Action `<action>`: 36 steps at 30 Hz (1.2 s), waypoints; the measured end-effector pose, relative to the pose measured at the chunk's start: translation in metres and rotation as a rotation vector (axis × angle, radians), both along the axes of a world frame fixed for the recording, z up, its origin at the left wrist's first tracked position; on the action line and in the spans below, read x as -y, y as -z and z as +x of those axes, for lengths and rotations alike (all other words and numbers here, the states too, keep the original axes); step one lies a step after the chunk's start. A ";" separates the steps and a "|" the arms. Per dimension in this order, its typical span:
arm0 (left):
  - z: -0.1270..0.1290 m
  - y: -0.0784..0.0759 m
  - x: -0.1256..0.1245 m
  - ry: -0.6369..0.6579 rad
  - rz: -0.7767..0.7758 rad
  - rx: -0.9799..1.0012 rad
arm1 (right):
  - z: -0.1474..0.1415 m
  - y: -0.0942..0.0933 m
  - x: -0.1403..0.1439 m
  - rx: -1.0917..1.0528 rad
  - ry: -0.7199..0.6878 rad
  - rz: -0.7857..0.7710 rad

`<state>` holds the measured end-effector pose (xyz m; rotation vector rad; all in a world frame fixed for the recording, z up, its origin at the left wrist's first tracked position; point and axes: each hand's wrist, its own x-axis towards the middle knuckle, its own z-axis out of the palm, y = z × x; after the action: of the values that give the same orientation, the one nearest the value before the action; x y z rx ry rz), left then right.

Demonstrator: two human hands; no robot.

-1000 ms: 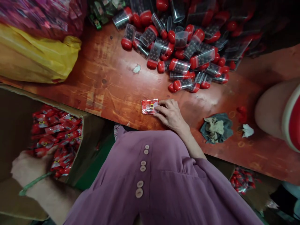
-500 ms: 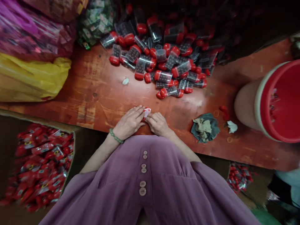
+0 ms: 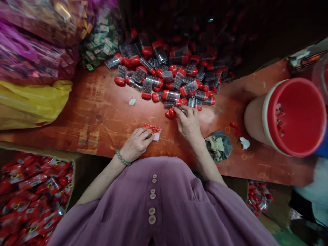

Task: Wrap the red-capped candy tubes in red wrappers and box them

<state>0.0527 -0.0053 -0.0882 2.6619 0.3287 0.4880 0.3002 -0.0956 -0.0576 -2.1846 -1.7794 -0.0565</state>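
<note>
Worn red wooden table (image 3: pixel 102 112): left hand (image 3: pixel 134 145) pinches a glossy red sachet (image 3: pixel 153 130); beside it, right hand (image 3: pixel 189 123) fingers touch capped clear tubes (image 3: pixel 170 95), grip unclear

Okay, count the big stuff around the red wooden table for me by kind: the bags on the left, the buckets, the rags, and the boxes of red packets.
Plastic bags: 3, a yellow bag, a pink bag and a clear bag of green packets
Red-lined bucket: 1
Crumpled rag: 1
Boxes of red packets: 2, left box and right box
Total: 7
</note>
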 end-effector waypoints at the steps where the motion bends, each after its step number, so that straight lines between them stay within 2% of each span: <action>1: 0.001 -0.002 0.000 -0.001 0.037 -0.013 | 0.005 0.003 -0.004 0.030 0.012 -0.022; 5: 0.005 -0.017 0.000 0.031 0.088 -0.077 | 0.011 0.010 -0.013 0.022 0.025 -0.034; 9: 0.011 -0.029 0.004 0.018 0.087 -0.186 | 0.002 0.000 -0.011 -0.184 -0.020 -0.025; 13: 0.017 -0.026 0.004 -0.042 0.062 -0.192 | -0.016 -0.007 0.004 -0.677 -0.030 0.029; 17: 0.018 -0.016 0.000 -0.157 -0.004 -0.016 | -0.033 -0.007 0.023 -1.265 0.048 0.025; 22: 0.012 -0.014 0.000 -0.208 -0.199 0.224 | -0.043 -0.011 0.038 -1.671 0.143 -0.119; 25: 0.008 -0.018 0.003 -0.210 -0.258 0.299 | -0.048 -0.016 0.039 -1.807 0.155 -0.237; 30: 0.003 -0.023 0.006 -0.151 -0.205 0.411 | -0.057 -0.021 0.033 -1.888 0.115 -0.308; 36: 0.000 -0.024 0.007 -0.036 -0.187 0.464 | -0.056 -0.010 0.031 -2.012 0.061 -0.464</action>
<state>0.0522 -0.0120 -0.0645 2.2803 0.2641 1.0078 0.2442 -0.1266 -0.0479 -1.1234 -0.4168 1.8397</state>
